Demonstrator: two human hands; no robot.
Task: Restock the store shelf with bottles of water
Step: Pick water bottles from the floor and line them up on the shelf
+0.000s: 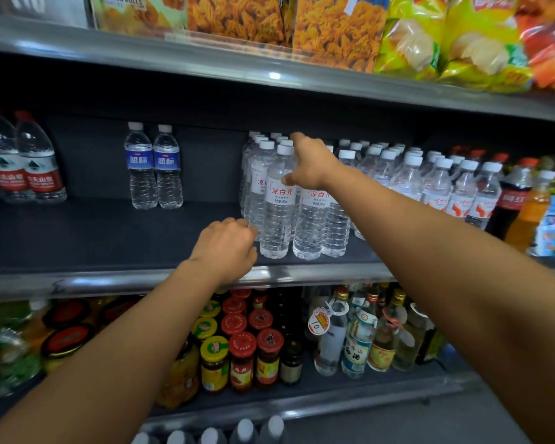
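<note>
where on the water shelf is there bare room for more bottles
Bare shelf board lies between the blue-label bottles and the white-label bottles, and in front of the blue-label pair. A narrower gap sits between the red-label bottles and the blue ones. Right of the white-label group, the white-cap rows are packed tight.

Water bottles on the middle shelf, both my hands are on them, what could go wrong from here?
The front white-label bottle stands close to the shelf edge; a nudge from your left hand might tip it off onto the glass jars below. Your right hand reaches among tightly packed caps, so a bump could topple neighbouring bottles.
</note>
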